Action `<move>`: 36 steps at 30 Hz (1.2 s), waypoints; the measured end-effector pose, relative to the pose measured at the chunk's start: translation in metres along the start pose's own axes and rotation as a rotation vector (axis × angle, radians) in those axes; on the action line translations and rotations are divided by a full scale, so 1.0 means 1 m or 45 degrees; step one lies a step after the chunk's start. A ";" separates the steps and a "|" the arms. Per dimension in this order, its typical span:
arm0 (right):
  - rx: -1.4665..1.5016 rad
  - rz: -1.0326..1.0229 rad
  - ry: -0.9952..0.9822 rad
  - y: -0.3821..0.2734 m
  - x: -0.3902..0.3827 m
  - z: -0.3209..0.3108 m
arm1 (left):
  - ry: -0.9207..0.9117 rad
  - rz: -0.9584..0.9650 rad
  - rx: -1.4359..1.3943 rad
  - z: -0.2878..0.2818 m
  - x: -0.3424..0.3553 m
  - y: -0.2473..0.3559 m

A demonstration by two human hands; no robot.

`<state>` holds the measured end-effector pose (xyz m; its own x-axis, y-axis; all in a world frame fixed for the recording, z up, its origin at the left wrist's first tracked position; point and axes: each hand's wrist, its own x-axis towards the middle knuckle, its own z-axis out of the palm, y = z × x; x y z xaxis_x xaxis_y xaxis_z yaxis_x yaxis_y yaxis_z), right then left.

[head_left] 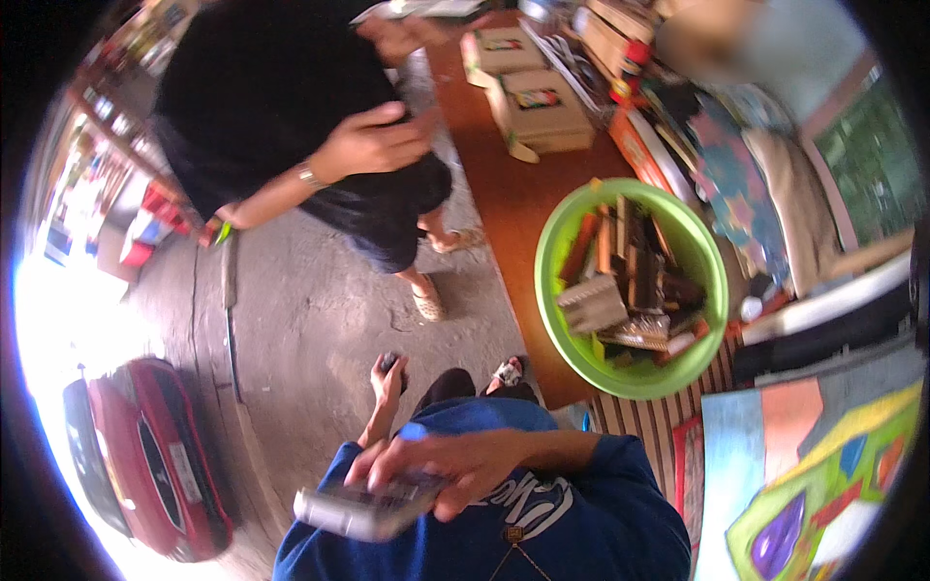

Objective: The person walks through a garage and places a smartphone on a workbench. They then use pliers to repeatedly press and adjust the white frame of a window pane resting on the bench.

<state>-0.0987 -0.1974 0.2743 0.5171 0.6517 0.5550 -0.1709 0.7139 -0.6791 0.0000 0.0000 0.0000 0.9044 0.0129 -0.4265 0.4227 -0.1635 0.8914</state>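
Head view: looking down past a blue shirt (581, 504) with white lettering and a pendant (513, 534) on a chain. The wearer's right hand (426, 467) reaches across the front of the shirt and grips a boxy grey device (368, 510), fingers over its top and thumb along the near side; motion blur hides its details. The device is at the bottom of the view, left of centre, held above the lap. Farther out, the left hand (385, 376) is closed around a small dark thing (389, 361), too small to identify, over the concrete floor (291, 310). Ahead and to the left stands a co-worker in a black top (271, 92), dark shorts and beige clogs (427, 297); this person's nearer hand (373, 143), with a bracelet at the wrist, is held out toward a brown table (499, 208). On the table, 2 cardboard boxes (542, 108) lie end to end near the far edge. Closer, to the wearer's right, a round green basin (545, 286) holds a jumble of brown pieces (639, 266). A red car (155, 460) is at lower left, and a brightly painted panel (833, 504) at lower right.
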 end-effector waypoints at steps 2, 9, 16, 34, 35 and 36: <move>-0.127 0.045 -0.240 0.019 0.020 0.012 | 0.319 -0.149 -0.082 -0.050 -0.044 -0.035; 0.067 0.403 -0.600 0.126 0.101 0.036 | 1.043 -0.402 -0.242 -0.224 -0.153 -0.168; 0.430 0.825 -0.880 0.280 0.154 0.085 | 1.371 -0.863 -0.349 -0.289 -0.316 -0.264; 1.394 1.338 -1.776 0.595 0.312 0.341 | 1.986 -0.665 -1.266 -0.469 -0.424 -0.358; 1.492 1.319 -1.834 0.621 0.317 0.360 | 2.083 -0.772 -1.302 -0.469 -0.446 -0.377; 1.516 1.306 -1.914 0.645 0.328 0.381 | 2.157 -0.861 -1.354 -0.469 -0.464 -0.393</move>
<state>-0.3585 0.5741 0.2016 -0.8323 0.0392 0.5529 -0.4878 -0.5254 -0.6971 -0.5586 0.5215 -0.0809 -0.4666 0.5809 -0.6669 -0.0630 0.7303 0.6802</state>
